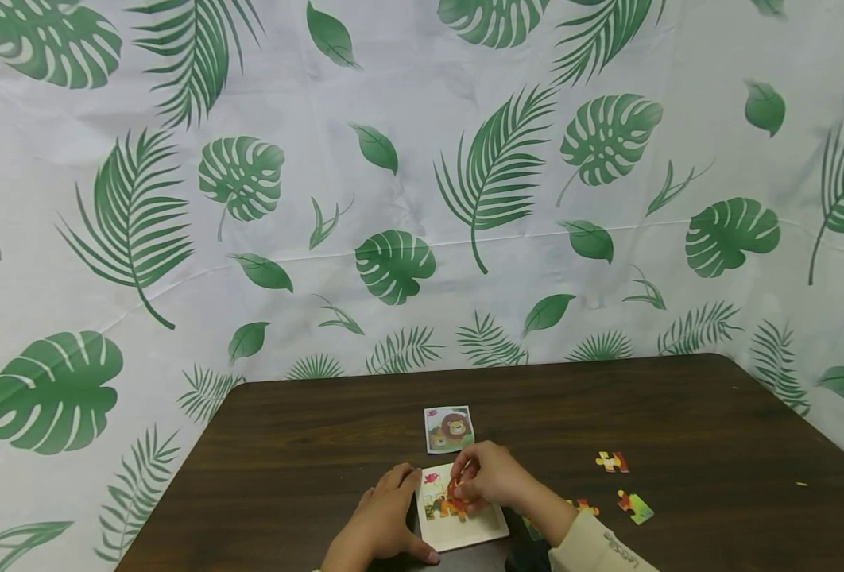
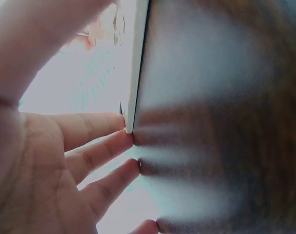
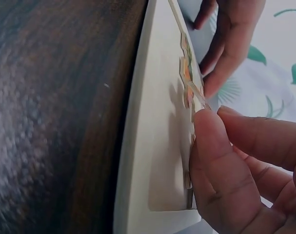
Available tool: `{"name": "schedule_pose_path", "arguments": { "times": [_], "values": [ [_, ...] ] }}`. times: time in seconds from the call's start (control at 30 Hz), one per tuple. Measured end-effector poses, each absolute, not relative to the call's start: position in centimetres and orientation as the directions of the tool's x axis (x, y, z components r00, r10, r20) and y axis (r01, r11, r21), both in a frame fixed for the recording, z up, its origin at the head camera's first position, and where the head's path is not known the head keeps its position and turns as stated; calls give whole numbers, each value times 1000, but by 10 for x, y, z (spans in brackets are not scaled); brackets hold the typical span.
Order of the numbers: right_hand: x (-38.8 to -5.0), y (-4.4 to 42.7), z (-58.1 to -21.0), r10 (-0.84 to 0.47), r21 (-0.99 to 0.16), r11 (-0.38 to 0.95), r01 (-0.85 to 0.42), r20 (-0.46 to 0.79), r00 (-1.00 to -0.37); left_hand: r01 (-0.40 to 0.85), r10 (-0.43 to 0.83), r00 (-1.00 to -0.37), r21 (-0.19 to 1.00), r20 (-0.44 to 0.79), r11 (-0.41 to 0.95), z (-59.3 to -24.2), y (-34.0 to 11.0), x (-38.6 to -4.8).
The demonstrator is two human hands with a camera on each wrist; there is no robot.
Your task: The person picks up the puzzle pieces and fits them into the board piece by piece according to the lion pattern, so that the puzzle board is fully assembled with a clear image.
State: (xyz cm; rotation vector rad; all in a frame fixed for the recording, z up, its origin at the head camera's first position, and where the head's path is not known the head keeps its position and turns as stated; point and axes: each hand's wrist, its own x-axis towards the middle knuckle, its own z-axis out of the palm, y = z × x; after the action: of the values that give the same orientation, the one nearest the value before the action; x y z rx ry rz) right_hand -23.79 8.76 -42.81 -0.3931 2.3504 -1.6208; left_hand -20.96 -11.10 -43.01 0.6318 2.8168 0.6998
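Note:
A pale puzzle tray (image 1: 468, 536) lies near the table's front edge, partly filled with joined pieces (image 1: 432, 506) at its left side. My left hand (image 1: 382, 515) rests along the tray's left edge. In the left wrist view its fairly straight fingers (image 2: 101, 129) touch the tray's rim and the table. Over the tray, my right hand (image 1: 492, 477) pinches a reddish-orange puzzle piece (image 1: 454, 486) between thumb and fingers. The right wrist view shows this piece (image 3: 199, 94) edge-on, tilted just above the laid pieces; its picture is hidden there.
Behind the tray lies a lion picture card (image 1: 450, 430). Loose puzzle pieces lie to the right: a yellow-red one (image 1: 612, 461), a green-yellow one (image 1: 635, 506), and others partly behind my right forearm. A leaf-patterned cloth (image 1: 408, 191) hangs behind the dark wooden table (image 1: 307, 445).

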Motion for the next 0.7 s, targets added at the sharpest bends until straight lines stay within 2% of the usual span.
{"name": "schedule_pose_path", "arguments": {
  "times": [0.2, 0.47, 0.7],
  "values": [
    [-236, 86, -428, -344, -926, 367, -90, -46, -938, 359, 440, -896, 481, -64, 800, -430, -111, -210],
    [-233, 80, -428, -295, -875, 468, -126, -20, -955, 355, 439, -896, 480, -70, 802, -430, -111, -209],
    [-232, 77, -432, -279, -756, 601, -259, 105, -954, 353, 437, -896, 479, -73, 803, -429, -110, -209]
  ]
}}
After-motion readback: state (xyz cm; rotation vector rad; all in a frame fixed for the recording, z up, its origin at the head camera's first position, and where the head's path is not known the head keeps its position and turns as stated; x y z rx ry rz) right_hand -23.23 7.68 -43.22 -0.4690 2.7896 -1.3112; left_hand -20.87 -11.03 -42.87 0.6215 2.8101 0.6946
